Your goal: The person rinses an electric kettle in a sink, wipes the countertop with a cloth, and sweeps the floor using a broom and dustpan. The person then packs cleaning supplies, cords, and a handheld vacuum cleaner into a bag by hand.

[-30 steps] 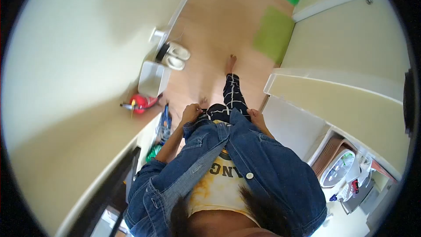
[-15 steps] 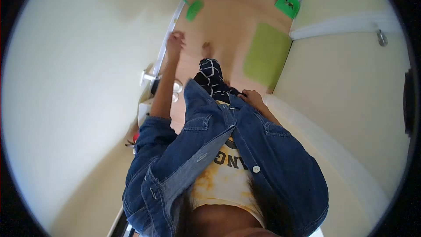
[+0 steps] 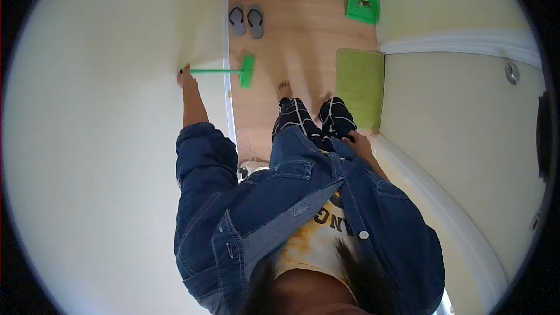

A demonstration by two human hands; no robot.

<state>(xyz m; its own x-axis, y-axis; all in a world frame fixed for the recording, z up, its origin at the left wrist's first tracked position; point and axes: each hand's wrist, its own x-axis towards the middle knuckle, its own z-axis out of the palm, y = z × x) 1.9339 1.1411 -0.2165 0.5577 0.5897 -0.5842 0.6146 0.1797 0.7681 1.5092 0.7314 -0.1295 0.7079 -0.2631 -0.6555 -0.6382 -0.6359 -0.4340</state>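
One green broom with a slim handle and wide green bristles (image 3: 245,71) holds my attention as I follow from afar through the head camera. Its bristle end sits just inside the left edge of the pale wood-look floor (image 3: 303,29), about midway along that edge, closer to the wearer than the pair of grey flip-flops with black straps (image 3: 255,21) in the far left corner.

I read its long axis as running square across the white skirting board (image 3: 226,41), from the bristles leftward to the left hand (image 3: 186,76), which shows in front of the cream wall (image 3: 116,140); I cannot tell whether it touches that surface. So from the left fingers the bristles lie to the right, in line with the handle. Those fingers look curled round the handle's end, and this hand is clearly the nearer one.

The right hand (image 3: 360,143) is well apart from the broom, low beside the black trousers with white grid lines (image 3: 298,115). I see bent fingers there, but cannot tell whether they pinch cloth.

Along the floor's right edge lies a lime-green rectangular mat (image 3: 360,89); in the far right corner, a bright green dustpan (image 3: 360,16) bears small bits.
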